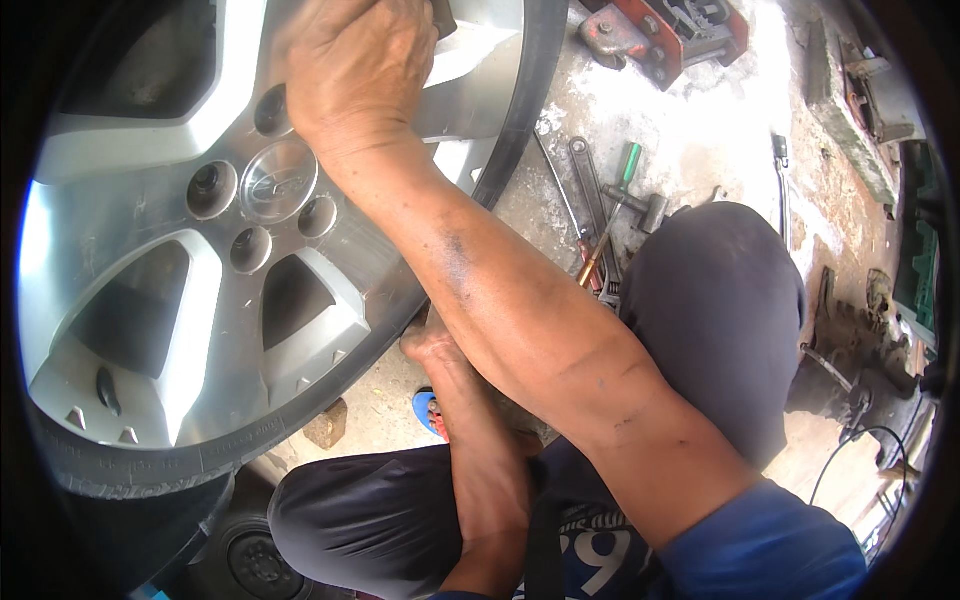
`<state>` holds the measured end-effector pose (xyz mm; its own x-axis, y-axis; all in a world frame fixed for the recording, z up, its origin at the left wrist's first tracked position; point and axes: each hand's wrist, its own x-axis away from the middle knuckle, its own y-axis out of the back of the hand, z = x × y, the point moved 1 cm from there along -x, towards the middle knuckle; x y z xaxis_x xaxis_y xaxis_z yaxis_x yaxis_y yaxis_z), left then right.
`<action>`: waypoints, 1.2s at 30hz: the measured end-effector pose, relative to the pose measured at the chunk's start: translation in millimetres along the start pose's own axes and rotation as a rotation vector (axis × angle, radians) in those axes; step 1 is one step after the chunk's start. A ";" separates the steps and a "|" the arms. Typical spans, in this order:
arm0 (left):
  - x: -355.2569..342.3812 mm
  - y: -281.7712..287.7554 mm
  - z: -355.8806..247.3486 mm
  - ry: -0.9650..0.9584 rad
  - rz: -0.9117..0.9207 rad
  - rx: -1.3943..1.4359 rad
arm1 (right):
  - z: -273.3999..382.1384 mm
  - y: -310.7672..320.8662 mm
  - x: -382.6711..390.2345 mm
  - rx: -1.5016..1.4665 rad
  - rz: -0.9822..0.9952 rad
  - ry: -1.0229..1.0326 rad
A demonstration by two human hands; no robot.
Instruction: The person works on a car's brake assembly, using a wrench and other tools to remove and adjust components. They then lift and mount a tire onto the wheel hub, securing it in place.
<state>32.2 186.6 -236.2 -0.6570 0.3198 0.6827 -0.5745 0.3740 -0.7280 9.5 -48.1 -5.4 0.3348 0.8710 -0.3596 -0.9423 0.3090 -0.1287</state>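
A silver alloy wheel point(215, 150) with a black tyre point(385, 350) stands on the left, its spoked face toward me. Around its round centre cap point(280, 182) are several recessed bolt holes, and a dark nut point(206, 178) shows in one. My right hand point(365, 70) reaches across the wheel's upper part, with its fingers curled in. A dark piece point(443, 17) shows beside the knuckles; what the hand grips is hidden. My left hand point(432, 338) is at the tyre's lower right edge, with its fingers out of sight behind the tyre.
Right of the tyre, a wrench point(588, 175), a green-handled screwdriver point(629, 165) and a hammer point(652, 212) lie on the floor. A red metal jack point(650, 40) stands at the far right. My bent knees point(715, 300) flank the arms; a blue sandal point(425, 408) is between them.
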 end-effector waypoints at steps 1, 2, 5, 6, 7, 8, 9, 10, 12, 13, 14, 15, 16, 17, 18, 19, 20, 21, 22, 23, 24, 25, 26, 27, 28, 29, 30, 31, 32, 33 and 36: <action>0.1 0.5 -3.2 -0.007 -0.004 -0.002 | -2.8 0.6 0.0 0.027 0.010 0.033; -0.1 0.7 -3.5 -0.012 -0.007 0.002 | -6.7 -0.7 -3.9 0.052 0.025 0.073; -3.7 -1.4 -3.2 -0.018 -0.020 0.012 | -17.1 -13.4 -12.3 0.617 -0.254 0.385; -4.8 -2.9 -3.0 -0.020 -0.022 0.006 | -21.5 -18.5 -13.4 0.610 -0.303 0.406; -4.0 -3.3 -3.5 -0.024 -0.024 0.002 | -25.4 -23.4 -13.6 0.604 -0.350 0.428; -4.8 -5.2 -4.4 -0.027 -0.024 -0.006 | -24.6 -25.9 -13.0 0.324 -0.293 0.331; -5.8 -7.0 -4.7 -0.032 -0.022 -0.016 | -24.1 -26.7 -11.4 0.157 -0.234 0.266; -5.7 -8.6 -5.9 -0.038 -0.018 -0.027 | -22.6 -27.6 -8.4 -0.013 -0.187 0.192; -5.4 -13.8 -8.6 -0.040 -0.015 -0.059 | -13.0 -19.9 -5.4 -0.121 -0.087 0.122; -5.4 -11.5 -6.2 -0.033 -0.016 -0.078 | -14.9 -20.8 -8.1 -0.127 -0.122 0.158; -3.3 -5.8 -0.3 -0.023 -0.032 -0.085 | -17.6 -22.5 -11.6 -0.134 -0.157 0.194; 10.3 -2.3 -5.0 -0.046 -0.036 -0.106 | -12.9 -24.5 -17.1 -0.164 -0.197 0.216; 24.0 3.7 -5.9 -0.054 -0.052 -0.130 | -12.7 -22.2 -21.2 -0.148 -0.138 0.220; 43.5 15.9 -7.7 -0.059 -0.080 -0.167 | -12.7 -17.8 -25.3 -0.127 -0.081 0.222; 63.9 27.1 -8.9 -0.069 -0.099 -0.206 | -11.6 -16.0 -26.8 -0.116 -0.074 0.217; 85.9 42.0 -9.3 -0.083 -0.127 -0.234 | -10.1 -14.9 -26.9 -0.107 -0.064 0.211; 100.0 50.5 -7.2 -0.081 -0.137 -0.252 | -8.3 -17.6 -29.4 -0.107 -0.110 0.213; 107.6 51.9 -3.9 -0.072 -0.138 -0.268 | -7.8 -19.6 -28.9 -0.100 -0.154 0.214; 107.2 50.8 -0.1 -0.059 -0.129 -0.278 | -8.6 -21.6 -28.0 0.195 -0.102 0.263; 101.1 42.8 4.7 -0.050 -0.113 -0.279 | -11.0 -24.5 -23.3 0.485 -0.038 0.306; 91.5 29.8 8.8 -0.041 -0.088 -0.270 | -8.8 -26.0 -22.7 0.429 0.002 0.257; 79.9 16.9 15.3 -0.021 -0.062 -0.258 | -8.5 -25.9 -23.0 0.380 0.039 0.209; 67.9 3.7 19.8 -0.014 -0.044 -0.248 | -5.8 -22.6 -21.2 -0.010 0.059 0.058; 56.4 -8.8 26.8 0.004 -0.021 -0.238 | -5.4 -16.7 -23.5 -0.394 0.069 -0.083; 46.6 -19.1 32.0 0.017 0.001 -0.230 | -6.7 -11.8 -24.3 -0.339 0.209 -0.122; 39.8 -25.4 35.8 0.024 0.018 -0.223 | -5.5 -12.3 -24.7 -0.340 0.210 -0.155; 34.5 -30.5 39.5 0.032 0.031 -0.226 | -4.2 -13.2 -26.2 -0.344 0.209 -0.188; 31.4 -34.6 41.9 0.037 0.047 -0.226 | -2.0 -14.0 -27.3 -0.348 0.210 -0.219; 30.6 -34.9 42.0 0.038 0.049 -0.233 | -0.7 -13.9 -28.7 -0.341 0.220 -0.267; 31.6 -34.6 41.3 0.036 0.052 -0.236 | 1.9 -14.4 -29.4 -0.334 0.231 -0.315; 36.3 -34.2 37.2 0.026 0.065 -0.247 | 9.7 -2.4 -27.4 -0.418 0.415 -0.440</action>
<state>9.8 153.0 -188.8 -0.6742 0.3711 0.6385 -0.3929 0.5519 -0.7356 2.5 -69.1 13.8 -0.1639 0.9845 -0.0621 -0.8831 -0.1744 -0.4355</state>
